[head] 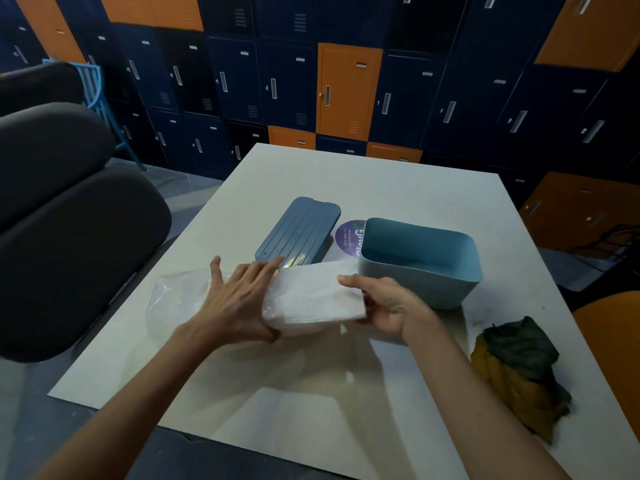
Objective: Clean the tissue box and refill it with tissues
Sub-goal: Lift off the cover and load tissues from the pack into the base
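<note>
A white stack of tissues is held just above the white table, partly out of its clear plastic wrapper. My left hand grips the stack's left end, where the wrapper still covers it. My right hand holds the stack's right end. The light blue tissue box stands open and empty just behind my right hand. Its darker blue ribbed lid lies flat on the table to the left of the box.
A crumpled green and yellow cloth lies at the table's right edge. A round purple sticker sits between lid and box. Dark padded chairs stand close on the left. Blue and orange lockers fill the back wall.
</note>
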The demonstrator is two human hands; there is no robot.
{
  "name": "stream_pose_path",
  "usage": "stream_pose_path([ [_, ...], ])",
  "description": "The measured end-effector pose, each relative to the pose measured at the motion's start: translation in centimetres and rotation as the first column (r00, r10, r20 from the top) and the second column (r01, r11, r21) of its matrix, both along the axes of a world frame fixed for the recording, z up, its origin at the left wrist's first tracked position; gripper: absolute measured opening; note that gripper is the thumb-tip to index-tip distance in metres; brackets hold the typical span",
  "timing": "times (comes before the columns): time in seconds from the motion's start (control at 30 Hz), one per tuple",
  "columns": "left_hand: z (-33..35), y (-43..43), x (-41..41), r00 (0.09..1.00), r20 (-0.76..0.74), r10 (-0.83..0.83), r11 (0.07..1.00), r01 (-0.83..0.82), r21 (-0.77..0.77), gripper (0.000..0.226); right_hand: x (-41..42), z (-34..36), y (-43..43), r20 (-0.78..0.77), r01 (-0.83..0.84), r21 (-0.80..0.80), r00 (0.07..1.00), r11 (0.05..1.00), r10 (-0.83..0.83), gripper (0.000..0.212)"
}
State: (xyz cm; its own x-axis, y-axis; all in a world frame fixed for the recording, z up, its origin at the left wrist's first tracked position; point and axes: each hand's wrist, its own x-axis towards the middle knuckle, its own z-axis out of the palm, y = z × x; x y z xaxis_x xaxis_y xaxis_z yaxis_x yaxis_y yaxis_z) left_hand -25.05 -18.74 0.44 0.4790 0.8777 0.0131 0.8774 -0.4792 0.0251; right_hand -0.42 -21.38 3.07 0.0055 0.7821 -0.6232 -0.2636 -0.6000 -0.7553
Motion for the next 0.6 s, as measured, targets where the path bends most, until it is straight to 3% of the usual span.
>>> stream_pose_path([
  [0.07,0.3,-0.2,0.2,1.0,-0.001,-0.024,1.0,0.024,-0.008,0.128,-0.5,-0.5,-0.2,-0.119,-0.056,-0.088,0.992,0.995,0.045,0.038],
  [0.2,0.4,0.0,-1.0,1.0,0.003,-0.015,1.0,0.015,-0.005,0.126,0.1,-0.7,-0.3,-0.204,-0.063,-0.083,0.978,0.995,0.045,0.032],
  [0.33,0.8,0.9,-2.4,0.996,-0.036,0.084,0.994,-0.086,-0.062,0.126,2.8,0.0,-0.7,-0.005,0.017,0.078,1.0,0.997,-0.017,0.041],
  [0.5,2.2,1.8,-1.6,0.988,-0.095,0.12,0.954,-0.141,-0.263,0.145,5.3,0.4,-2.2,0.157,-0.056,0.206,0.987,0.977,0.024,0.042],
  [0.6,3.9,1.5,2.3,0.991,0.131,0.022,0.953,0.019,-0.303,0.137,6.2,0.5,-3.2,0.236,-0.089,0.288,0.972,0.953,0.019,0.034],
])
